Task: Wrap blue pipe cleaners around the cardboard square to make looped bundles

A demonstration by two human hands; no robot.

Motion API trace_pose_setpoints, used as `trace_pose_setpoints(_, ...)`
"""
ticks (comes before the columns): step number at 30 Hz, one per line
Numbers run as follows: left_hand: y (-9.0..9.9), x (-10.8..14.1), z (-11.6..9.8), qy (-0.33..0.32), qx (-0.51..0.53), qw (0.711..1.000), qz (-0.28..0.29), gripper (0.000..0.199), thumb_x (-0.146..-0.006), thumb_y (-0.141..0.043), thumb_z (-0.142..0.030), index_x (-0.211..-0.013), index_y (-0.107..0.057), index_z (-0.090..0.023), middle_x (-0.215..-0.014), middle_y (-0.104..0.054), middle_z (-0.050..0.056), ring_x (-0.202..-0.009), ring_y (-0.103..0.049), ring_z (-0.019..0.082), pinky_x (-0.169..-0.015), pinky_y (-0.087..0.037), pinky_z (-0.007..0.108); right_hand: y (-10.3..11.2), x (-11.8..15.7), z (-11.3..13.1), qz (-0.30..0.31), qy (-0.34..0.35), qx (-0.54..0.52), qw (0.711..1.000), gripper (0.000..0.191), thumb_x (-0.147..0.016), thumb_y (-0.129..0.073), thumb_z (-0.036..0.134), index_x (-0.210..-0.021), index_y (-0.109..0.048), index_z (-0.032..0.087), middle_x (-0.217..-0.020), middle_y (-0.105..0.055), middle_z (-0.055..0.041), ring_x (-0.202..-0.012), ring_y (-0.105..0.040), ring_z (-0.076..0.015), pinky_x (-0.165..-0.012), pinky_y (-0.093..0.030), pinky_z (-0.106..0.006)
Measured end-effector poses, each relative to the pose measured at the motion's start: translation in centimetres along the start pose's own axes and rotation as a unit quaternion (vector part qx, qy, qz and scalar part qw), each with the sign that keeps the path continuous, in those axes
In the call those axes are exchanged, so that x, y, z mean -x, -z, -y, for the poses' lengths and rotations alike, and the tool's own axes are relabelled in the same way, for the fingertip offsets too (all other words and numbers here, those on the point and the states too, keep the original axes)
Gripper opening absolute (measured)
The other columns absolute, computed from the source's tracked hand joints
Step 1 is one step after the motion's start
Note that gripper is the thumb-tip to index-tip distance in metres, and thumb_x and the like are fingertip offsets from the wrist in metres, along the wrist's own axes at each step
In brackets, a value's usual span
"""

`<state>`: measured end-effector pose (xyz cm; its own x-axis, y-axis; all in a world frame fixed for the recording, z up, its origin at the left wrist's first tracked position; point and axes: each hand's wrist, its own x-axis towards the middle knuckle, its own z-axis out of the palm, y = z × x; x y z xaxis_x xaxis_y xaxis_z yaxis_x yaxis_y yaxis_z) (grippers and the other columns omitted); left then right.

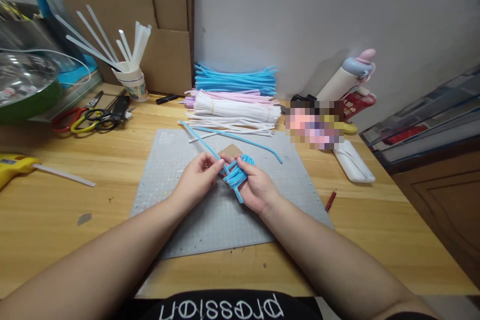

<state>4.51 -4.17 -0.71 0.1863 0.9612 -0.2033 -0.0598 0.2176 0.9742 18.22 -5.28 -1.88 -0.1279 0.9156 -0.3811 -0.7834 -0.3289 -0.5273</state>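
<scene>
My left hand (202, 172) pinches a long blue pipe cleaner (198, 141), whose free end points up and to the left. My right hand (258, 187) is closed around a woven bundle of blue pipe cleaners (236, 176), thumb on top. The pinched strand runs across this bundle, and a short end sticks out below it. Both hands are close together above a grey cutting mat (195, 230). Just behind them, a small brown cardboard piece (230, 151) shows in part. A loose bent blue pipe cleaner (247, 140) lies on the mat's far side.
Blue (234, 81) and white pipe cleaner bundles (236, 109) lie along the wall. Scissors (84, 121) and a cup of white sticks (131, 80) stand back left. A yellow glue gun (17, 167) is at left. A bottle (341, 80) and white case (354, 162) are at right.
</scene>
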Motion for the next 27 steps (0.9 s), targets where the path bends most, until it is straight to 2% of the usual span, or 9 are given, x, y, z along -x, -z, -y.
trace_pose_setpoints(3,-0.4,0.4,-0.3,0.028,0.016,0.998,0.058,0.029,-0.068,-0.074,-0.039,-0.07,-0.056,-0.016,-0.05,-0.051,-0.005,-0.041,-0.042,0.007,-0.04,-0.027,0.018,-0.1,0.0,0.1,0.0,0.008,0.001,1.0,0.005,-0.082,-0.06,0.016,-0.077,-0.058,0.018,-0.094,-0.074,-0.0072,-0.092,-0.07,-0.0196,-0.086,-0.055,-0.035)
trace_pose_setpoints(10,-0.5,0.8,-0.6,0.033,0.051,0.995,0.078,0.025,-0.069,-0.074,-0.035,-0.071,-0.061,-0.013,-0.053,-0.052,-0.004,-0.046,-0.041,0.006,-0.046,-0.028,0.019,-1.0,1.1,0.2,0.037,0.069,0.003,0.997,0.006,-0.083,-0.06,0.015,-0.081,-0.057,0.02,-0.097,-0.074,-0.005,-0.102,-0.066,-0.0154,-0.091,-0.051,-0.031)
trace_pose_setpoints(15,-1.4,1.6,-0.8,0.005,0.133,0.991,-0.008,0.025,-0.064,-0.079,-0.029,-0.072,-0.061,-0.014,-0.072,-0.064,-0.001,-0.068,-0.056,0.01,-0.067,-0.042,0.021,-1.5,1.9,-0.3,0.065,0.113,0.007,0.991,0.01,-0.082,-0.064,0.018,-0.086,-0.055,0.022,-0.105,-0.072,-0.0034,-0.102,-0.065,-0.0156,-0.094,-0.048,-0.033)
trace_pose_setpoints(18,-2.4,2.0,-0.7,0.025,0.212,0.976,-0.048,0.028,-0.065,-0.078,-0.03,-0.081,-0.06,-0.016,-0.074,-0.065,-0.001,-0.067,-0.057,0.01,-0.065,-0.043,0.02,-1.8,2.5,-1.0,0.048,0.171,0.041,0.983,0.013,-0.081,-0.065,0.021,-0.087,-0.054,0.023,-0.111,-0.07,-0.0029,-0.099,-0.066,-0.0164,-0.095,-0.048,-0.037)
trace_pose_setpoints(20,-2.9,2.1,-0.7,0.02,0.244,0.967,-0.062,0.029,-0.067,-0.077,-0.031,-0.084,-0.059,-0.017,-0.075,-0.064,-0.002,-0.067,-0.058,0.01,-0.063,-0.043,0.02,-2.0,2.9,-1.6,0.055,0.204,0.078,0.974,0.015,-0.08,-0.067,0.023,-0.087,-0.054,0.024,-0.117,-0.067,-0.003,-0.106,-0.063,-0.0171,-0.099,-0.045,-0.038)
trace_pose_setpoints(22,-2.8,2.1,-1.2,-0.011,0.245,0.967,-0.068,0.028,-0.069,-0.076,-0.032,-0.086,-0.059,-0.018,-0.076,-0.064,-0.002,-0.066,-0.057,0.01,-0.062,-0.044,0.02,-2.3,3.4,-1.8,0.101,0.215,0.117,0.964,0.023,-0.076,-0.072,0.026,-0.093,-0.057,0.025,-0.128,-0.061,-0.0032,-0.115,-0.058,-0.018,-0.103,-0.04,-0.037)
trace_pose_setpoints(23,-2.4,2.0,-1.7,-0.037,0.235,0.969,-0.069,0.027,-0.069,-0.076,-0.032,-0.086,-0.059,-0.019,-0.077,-0.064,-0.002,-0.066,-0.057,0.01,-0.061,-0.044,0.02,-2.4,3.7,-1.8,0.136,0.215,0.132,0.958,0.035,-0.071,-0.076,0.027,-0.1,-0.057,0.026,-0.133,-0.057,-0.0033,-0.119,-0.056,-0.0186,-0.105,-0.038,-0.037)
trace_pose_setpoints(25,-1.3,1.8,-2.9,-0.107,0.173,0.977,-0.061,0.022,-0.073,-0.073,-0.033,-0.085,-0.06,-0.02,-0.075,-0.063,-0.002,-0.06,-0.054,0.009,-0.055,-0.042,0.02,-2.5,4.0,-1.1,0.201,0.215,0.153,0.943,0.063,-0.061,-0.083,0.033,-0.117,-0.054,0.029,-0.139,-0.05,-0.0035,-0.124,-0.051,-0.0202,-0.108,-0.034,-0.036)
trace_pose_setpoints(27,0.2,1.5,-4.4,-0.182,0.104,0.976,-0.056,0.018,-0.075,-0.072,-0.032,-0.086,-0.063,-0.021,-0.076,-0.063,-0.001,-0.061,-0.053,0.01,-0.055,-0.042,0.019,-2.3,3.8,0.6,0.24,0.212,0.197,0.927,0.073,-0.061,-0.081,0.045,-0.126,-0.051,0.028,-0.138,-0.051,-0.004,-0.127,-0.048,-0.0214,-0.109,-0.033,-0.037)
